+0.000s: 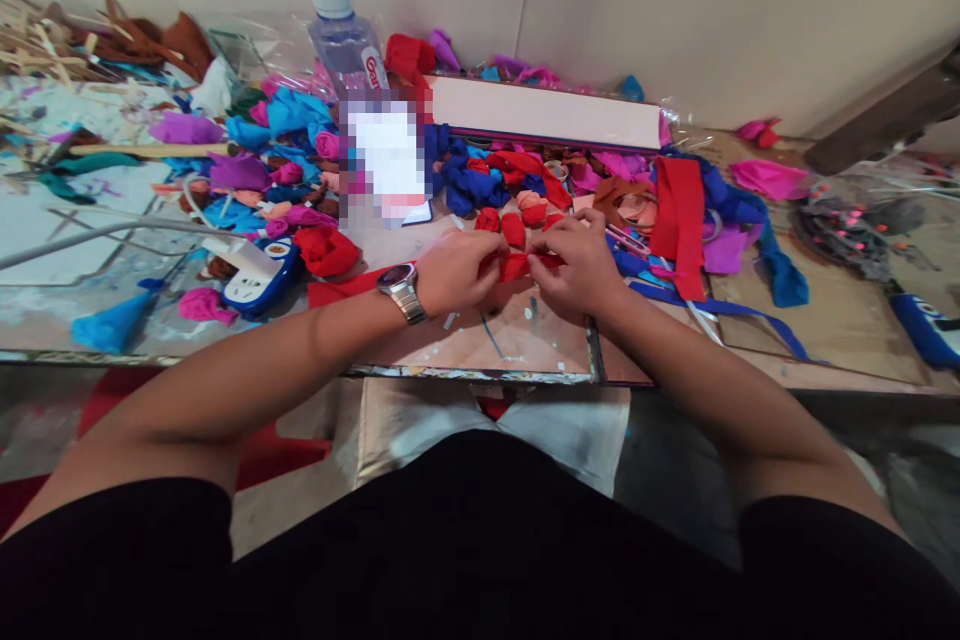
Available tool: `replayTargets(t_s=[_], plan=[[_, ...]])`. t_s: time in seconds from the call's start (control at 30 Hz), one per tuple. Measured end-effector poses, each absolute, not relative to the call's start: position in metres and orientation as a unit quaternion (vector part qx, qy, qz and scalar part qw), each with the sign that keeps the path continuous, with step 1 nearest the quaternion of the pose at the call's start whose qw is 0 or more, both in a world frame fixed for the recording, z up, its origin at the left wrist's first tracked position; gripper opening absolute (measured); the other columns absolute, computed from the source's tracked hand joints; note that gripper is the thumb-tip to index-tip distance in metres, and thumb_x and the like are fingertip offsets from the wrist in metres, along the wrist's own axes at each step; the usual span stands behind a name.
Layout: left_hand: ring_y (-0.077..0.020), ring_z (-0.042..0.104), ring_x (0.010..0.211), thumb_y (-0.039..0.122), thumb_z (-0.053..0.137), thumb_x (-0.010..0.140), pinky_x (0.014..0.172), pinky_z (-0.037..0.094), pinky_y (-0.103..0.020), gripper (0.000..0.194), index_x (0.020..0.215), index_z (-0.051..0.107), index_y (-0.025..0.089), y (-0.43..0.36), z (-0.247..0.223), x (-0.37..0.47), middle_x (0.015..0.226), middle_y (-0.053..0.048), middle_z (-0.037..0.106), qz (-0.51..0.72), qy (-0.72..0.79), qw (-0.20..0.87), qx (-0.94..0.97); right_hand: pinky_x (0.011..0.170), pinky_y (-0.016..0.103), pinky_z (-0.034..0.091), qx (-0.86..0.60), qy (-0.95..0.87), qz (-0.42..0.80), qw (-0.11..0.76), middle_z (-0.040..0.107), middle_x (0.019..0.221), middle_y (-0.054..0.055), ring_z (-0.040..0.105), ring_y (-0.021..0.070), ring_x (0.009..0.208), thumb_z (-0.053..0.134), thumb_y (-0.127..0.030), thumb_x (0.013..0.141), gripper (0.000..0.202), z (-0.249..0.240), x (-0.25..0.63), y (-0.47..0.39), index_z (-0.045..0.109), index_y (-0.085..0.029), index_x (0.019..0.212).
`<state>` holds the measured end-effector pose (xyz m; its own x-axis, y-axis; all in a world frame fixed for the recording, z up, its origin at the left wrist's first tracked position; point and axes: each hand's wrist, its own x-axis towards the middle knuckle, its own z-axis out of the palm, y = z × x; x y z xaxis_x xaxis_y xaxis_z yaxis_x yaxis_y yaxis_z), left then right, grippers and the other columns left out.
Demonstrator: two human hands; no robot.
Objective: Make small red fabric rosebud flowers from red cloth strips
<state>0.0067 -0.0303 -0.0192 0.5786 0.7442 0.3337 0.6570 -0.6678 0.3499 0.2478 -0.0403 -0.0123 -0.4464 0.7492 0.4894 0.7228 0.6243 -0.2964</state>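
Observation:
My left hand (461, 270), with a metal watch (403, 292) on its wrist, pinches one side of a red paper strip (514, 267) over the table's front part. The fingers of my right hand (574, 260) are closed on the strip's other side, a short gap away. A longer red strip (337, 290) lies on the table to the left, running toward my left wrist. Just beyond my hands sit several small rolled red pieces (512, 228). My fingers partly hide the held strip.
Behind stand a bottle (349, 45), a blurred phone (390, 155) and a long pale box (544, 113). A blue power strip (262, 280) lies left; coloured paper pieces surround it. A wide red strip (679, 220) and blue ribbon (739, 312) lie right, near a dark post (885, 110).

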Motion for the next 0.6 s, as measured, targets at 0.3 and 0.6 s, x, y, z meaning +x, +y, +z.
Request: replayTargets(t_s=[0.3,0.6], plan=[[-0.0282,0.073,0.094,0.017,0.052,0.088,0.082,0.048,-0.042,0.033,0.111,0.077,0.019,-0.0288,-0.0139,0.0063,0.104,-0.009,0.080,0.225,0.436,0.091,0.866,0.109,0.053,0.031,-0.445,-0.842,0.002,0.306,0.078,0.086,0.002,0.066,0.0255,0.092,0.063,-0.031,0.093,0.012,-0.0117,0.2528,-0.0374,0.073,-0.024,0.091],[-0.0289,0.074,0.096,0.021,0.056,0.088,0.084,0.048,-0.043,0.031,0.112,0.075,0.019,-0.0274,-0.0140,0.0048,0.105,-0.009,0.081,0.222,0.416,0.091,0.877,0.112,0.052,0.029,-0.439,-0.851,0.010,0.287,0.080,0.090,0.002,0.067,0.0265,0.097,0.062,-0.032,0.097,0.014,-0.0110,0.2534,-0.0360,0.074,-0.025,0.097]])
